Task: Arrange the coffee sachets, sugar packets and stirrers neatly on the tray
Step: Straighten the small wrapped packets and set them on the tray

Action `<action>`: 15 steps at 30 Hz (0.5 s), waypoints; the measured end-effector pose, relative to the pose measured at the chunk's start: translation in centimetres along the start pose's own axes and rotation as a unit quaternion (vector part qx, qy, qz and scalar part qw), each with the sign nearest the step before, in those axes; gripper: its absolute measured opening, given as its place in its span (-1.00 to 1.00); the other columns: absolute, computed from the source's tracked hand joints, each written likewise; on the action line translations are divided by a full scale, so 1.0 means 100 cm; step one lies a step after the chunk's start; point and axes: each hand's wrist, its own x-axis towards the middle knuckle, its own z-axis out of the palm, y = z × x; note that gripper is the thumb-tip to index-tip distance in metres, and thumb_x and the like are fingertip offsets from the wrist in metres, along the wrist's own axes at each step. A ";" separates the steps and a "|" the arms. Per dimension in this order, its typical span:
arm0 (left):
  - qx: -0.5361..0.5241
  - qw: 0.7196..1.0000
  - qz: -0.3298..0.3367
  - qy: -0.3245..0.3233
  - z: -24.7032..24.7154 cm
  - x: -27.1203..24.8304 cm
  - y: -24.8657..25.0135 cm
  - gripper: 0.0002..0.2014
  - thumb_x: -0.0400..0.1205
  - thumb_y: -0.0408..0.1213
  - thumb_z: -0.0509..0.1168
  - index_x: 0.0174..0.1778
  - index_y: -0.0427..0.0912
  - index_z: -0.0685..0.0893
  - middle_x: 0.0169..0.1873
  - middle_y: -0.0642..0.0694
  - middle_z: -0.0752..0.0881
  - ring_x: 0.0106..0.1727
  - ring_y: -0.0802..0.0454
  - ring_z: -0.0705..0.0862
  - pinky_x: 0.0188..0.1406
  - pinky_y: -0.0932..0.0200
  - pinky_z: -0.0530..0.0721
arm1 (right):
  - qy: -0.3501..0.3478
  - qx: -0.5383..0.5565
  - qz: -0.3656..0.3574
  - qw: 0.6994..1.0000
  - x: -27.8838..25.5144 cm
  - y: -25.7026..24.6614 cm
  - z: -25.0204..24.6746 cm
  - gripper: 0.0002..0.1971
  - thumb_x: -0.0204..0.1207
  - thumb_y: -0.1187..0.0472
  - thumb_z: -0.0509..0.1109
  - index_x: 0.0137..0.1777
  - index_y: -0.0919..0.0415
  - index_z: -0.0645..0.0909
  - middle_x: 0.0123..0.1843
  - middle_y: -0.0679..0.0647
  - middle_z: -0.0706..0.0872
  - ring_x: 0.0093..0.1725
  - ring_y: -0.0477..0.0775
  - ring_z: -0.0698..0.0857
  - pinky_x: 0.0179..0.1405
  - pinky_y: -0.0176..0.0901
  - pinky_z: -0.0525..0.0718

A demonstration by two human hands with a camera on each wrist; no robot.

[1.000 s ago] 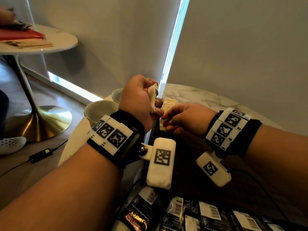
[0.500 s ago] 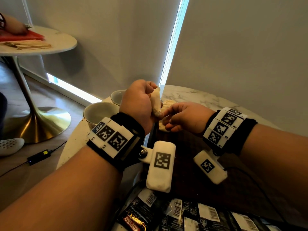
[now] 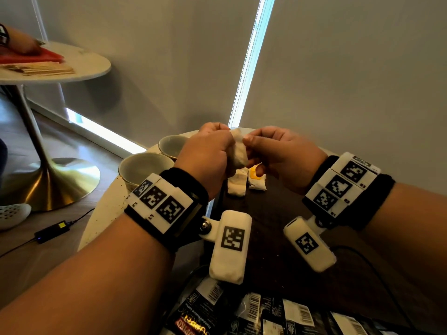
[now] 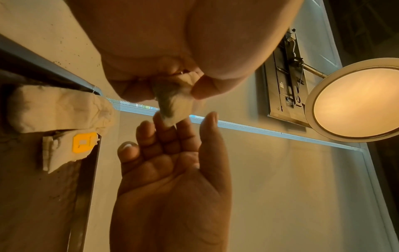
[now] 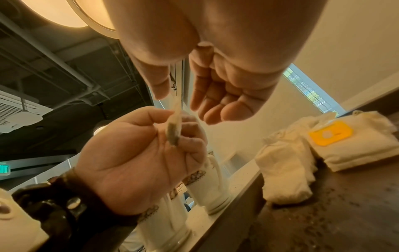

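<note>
I hold a white sugar packet (image 3: 238,152) in the air above the far end of the dark tray (image 3: 271,213). My left hand (image 3: 226,153) pinches it between thumb and fingers, as the left wrist view shows (image 4: 175,104). My right hand (image 3: 251,148) meets it from the right. Its loosely bent fingers (image 4: 168,134) touch the packet's free end, and its thumb (image 5: 159,87) stays just apart. Two more sugar packets (image 3: 237,186) lie on the tray below, one with a yellow label (image 3: 254,175). Black coffee sachets (image 3: 266,313) lie along the tray's near end.
Two pale cups (image 3: 142,168) stand on the marble table left of the tray. At the far left a second round table (image 3: 82,61) carries a red tray (image 3: 36,58) and wooden stirrers (image 3: 41,68), with another person's hand (image 3: 21,43) on it. A cable box (image 3: 52,232) lies on the floor.
Both hands have risen together with the sugar packet. My right hand has moved from under my left hand up to the packet's right side.
</note>
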 end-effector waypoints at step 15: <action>-0.020 0.999 0.013 -0.037 -0.003 0.008 -0.009 -0.92 0.72 -0.36 0.32 0.00 -0.09 0.68 0.12 -0.30 0.76 0.02 -0.19 0.79 -0.08 -0.02 0.78 | 0.011 0.013 -0.004 1.000 -0.008 0.002 0.000 -0.84 0.53 0.41 0.47 0.07 0.23 0.65 -0.09 0.26 0.80 -0.23 0.10 0.77 -0.43 -0.20 0.66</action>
